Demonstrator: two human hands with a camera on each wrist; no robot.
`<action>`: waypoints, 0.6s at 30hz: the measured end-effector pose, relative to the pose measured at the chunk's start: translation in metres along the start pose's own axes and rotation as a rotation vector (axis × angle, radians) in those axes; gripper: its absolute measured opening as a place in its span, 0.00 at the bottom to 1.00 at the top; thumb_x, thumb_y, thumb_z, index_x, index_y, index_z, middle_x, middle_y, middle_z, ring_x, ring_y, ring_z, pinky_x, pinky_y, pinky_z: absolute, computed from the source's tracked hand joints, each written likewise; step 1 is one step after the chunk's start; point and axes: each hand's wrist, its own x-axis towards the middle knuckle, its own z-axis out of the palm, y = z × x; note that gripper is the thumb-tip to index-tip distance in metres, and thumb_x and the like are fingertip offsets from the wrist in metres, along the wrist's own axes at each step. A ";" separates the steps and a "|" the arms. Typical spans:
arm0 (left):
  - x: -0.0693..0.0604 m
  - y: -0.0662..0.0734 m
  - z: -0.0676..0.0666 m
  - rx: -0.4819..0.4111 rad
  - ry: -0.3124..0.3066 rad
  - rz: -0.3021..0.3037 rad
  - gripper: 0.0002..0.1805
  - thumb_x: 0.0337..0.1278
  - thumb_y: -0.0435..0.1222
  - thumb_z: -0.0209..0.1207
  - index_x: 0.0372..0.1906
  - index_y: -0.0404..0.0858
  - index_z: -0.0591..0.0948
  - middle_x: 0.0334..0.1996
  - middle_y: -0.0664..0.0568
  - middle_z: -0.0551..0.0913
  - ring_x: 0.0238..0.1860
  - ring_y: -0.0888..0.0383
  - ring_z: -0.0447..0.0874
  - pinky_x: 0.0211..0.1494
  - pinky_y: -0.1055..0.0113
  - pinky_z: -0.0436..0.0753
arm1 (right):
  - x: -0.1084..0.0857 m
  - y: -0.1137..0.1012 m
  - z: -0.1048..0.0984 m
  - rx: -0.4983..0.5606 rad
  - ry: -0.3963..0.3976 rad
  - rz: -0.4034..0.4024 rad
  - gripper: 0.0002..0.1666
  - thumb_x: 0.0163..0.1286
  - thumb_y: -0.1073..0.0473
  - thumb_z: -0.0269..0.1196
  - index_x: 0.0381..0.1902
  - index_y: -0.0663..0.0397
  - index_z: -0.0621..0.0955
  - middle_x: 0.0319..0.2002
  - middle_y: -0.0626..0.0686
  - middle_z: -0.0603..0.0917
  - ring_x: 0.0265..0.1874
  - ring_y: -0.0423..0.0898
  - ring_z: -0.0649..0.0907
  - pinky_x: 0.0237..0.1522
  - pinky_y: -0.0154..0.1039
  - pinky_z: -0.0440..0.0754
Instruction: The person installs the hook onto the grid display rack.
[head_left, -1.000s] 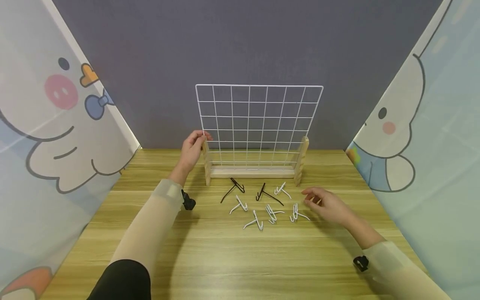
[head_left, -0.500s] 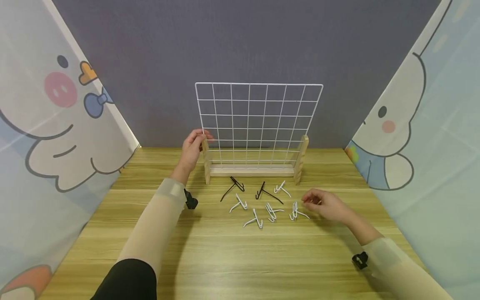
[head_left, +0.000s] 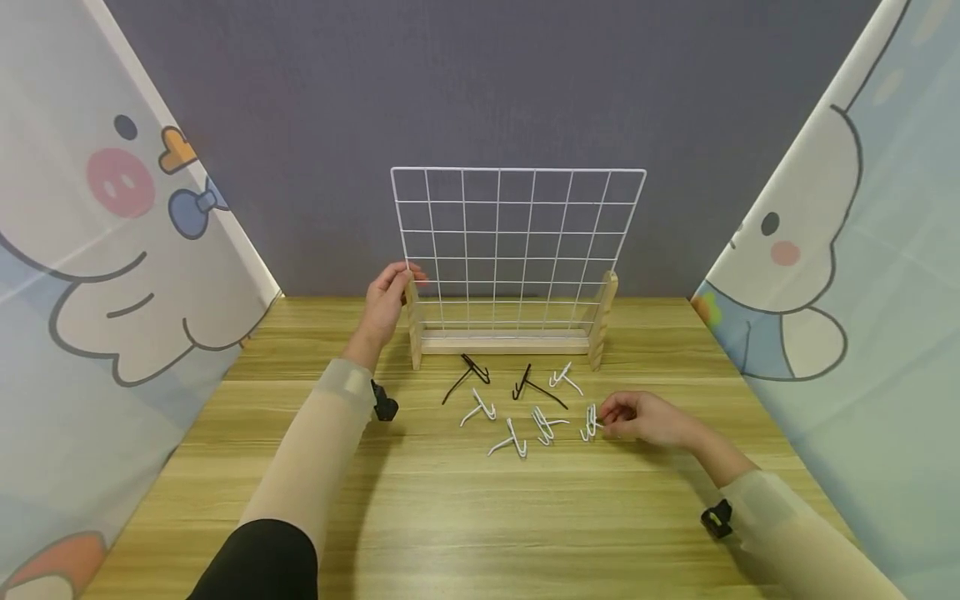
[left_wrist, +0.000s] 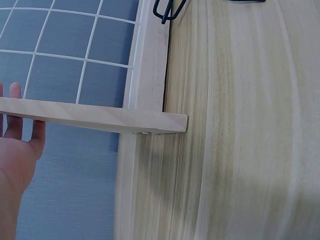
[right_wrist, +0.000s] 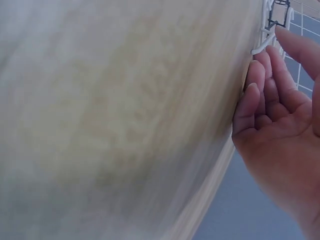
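Presently, the right hand (head_left: 647, 419) pinches a white hook (head_left: 591, 422).

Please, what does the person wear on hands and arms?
The left hand and right hand are bare. Both cream sleeves have paler cuff bands; a small black device sits by each cuff. Black fabric shows higher on the left arm.

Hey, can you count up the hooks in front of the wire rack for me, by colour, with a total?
Black hooks: 2
White hooks: 5
Total: 7
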 end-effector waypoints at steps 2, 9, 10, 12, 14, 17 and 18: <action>0.000 -0.001 0.000 0.009 0.007 0.001 0.22 0.89 0.41 0.52 0.63 0.23 0.78 0.45 0.63 0.90 0.56 0.52 0.89 0.48 0.68 0.79 | 0.002 0.000 -0.001 -0.005 -0.008 0.023 0.16 0.74 0.60 0.73 0.54 0.63 0.85 0.44 0.55 0.87 0.42 0.41 0.83 0.44 0.31 0.82; -0.002 -0.003 0.001 0.032 0.020 -0.019 0.22 0.88 0.43 0.54 0.63 0.25 0.79 0.45 0.63 0.91 0.61 0.44 0.87 0.46 0.67 0.76 | 0.007 0.004 -0.002 -0.012 -0.030 0.025 0.15 0.74 0.61 0.73 0.52 0.64 0.85 0.41 0.53 0.85 0.39 0.39 0.82 0.42 0.31 0.81; -0.002 -0.002 0.001 0.033 0.022 -0.018 0.22 0.88 0.43 0.53 0.63 0.25 0.79 0.45 0.63 0.91 0.61 0.44 0.87 0.46 0.68 0.77 | 0.007 0.004 -0.002 -0.015 -0.033 0.024 0.14 0.74 0.61 0.73 0.52 0.63 0.85 0.40 0.52 0.85 0.39 0.39 0.82 0.42 0.31 0.81; -0.002 -0.002 0.002 0.029 0.027 -0.021 0.22 0.88 0.42 0.54 0.62 0.25 0.79 0.45 0.63 0.91 0.61 0.44 0.87 0.46 0.68 0.77 | 0.008 0.005 -0.002 -0.024 -0.036 0.012 0.13 0.75 0.61 0.72 0.51 0.63 0.85 0.40 0.52 0.86 0.39 0.38 0.82 0.42 0.31 0.80; -0.002 -0.001 0.002 0.020 0.029 -0.018 0.22 0.88 0.41 0.54 0.63 0.25 0.79 0.45 0.62 0.91 0.60 0.44 0.87 0.46 0.68 0.77 | 0.009 0.005 -0.002 -0.023 -0.042 0.005 0.12 0.75 0.62 0.71 0.51 0.63 0.85 0.41 0.52 0.86 0.38 0.38 0.81 0.42 0.31 0.80; -0.002 -0.001 0.003 0.003 0.033 -0.012 0.21 0.87 0.41 0.54 0.62 0.24 0.79 0.44 0.62 0.91 0.60 0.43 0.87 0.46 0.68 0.78 | 0.010 0.005 -0.002 -0.021 -0.045 0.006 0.11 0.76 0.63 0.71 0.52 0.63 0.86 0.41 0.53 0.87 0.38 0.36 0.81 0.42 0.30 0.80; -0.002 -0.001 0.004 -0.002 0.035 -0.007 0.21 0.87 0.40 0.54 0.62 0.24 0.79 0.44 0.63 0.91 0.60 0.43 0.87 0.46 0.69 0.78 | 0.010 0.006 -0.002 -0.019 -0.046 0.005 0.11 0.76 0.64 0.70 0.52 0.63 0.86 0.41 0.53 0.87 0.38 0.36 0.80 0.42 0.30 0.79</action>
